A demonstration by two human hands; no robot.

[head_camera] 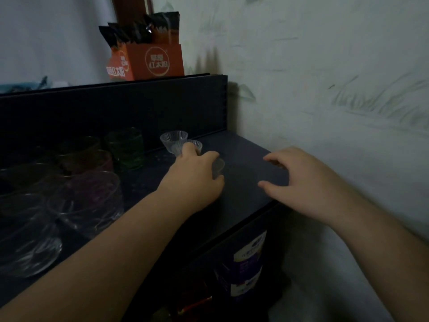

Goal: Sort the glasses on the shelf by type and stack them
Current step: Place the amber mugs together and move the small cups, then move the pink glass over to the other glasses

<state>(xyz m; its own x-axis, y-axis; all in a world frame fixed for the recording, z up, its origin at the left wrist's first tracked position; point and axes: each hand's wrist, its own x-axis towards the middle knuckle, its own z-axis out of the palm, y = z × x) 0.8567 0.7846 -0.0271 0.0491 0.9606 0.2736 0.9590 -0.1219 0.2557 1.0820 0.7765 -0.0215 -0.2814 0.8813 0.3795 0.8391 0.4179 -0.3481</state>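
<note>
Head view: left hand [197, 175] grips a small glass [218, 167]; right hand [299, 180] hovers spread.

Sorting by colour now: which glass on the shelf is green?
The ribbed green tumbler at the back, left of the small clear ribbed glasses; its neighbours look brownish or purple.

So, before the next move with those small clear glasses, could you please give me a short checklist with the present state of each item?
1. Left hand holds a small glass: ok, fingers curl round it.
2. Grip secure: cannot tell, the hand hides most of the glass.
3. Ribbed glass upright behind the hand: ok.
4. Right hand free: ok, open, holds nothing.
5. Bare shelf between the hands: ok.
6. Green glass apart from the left hand: ok.
</note>
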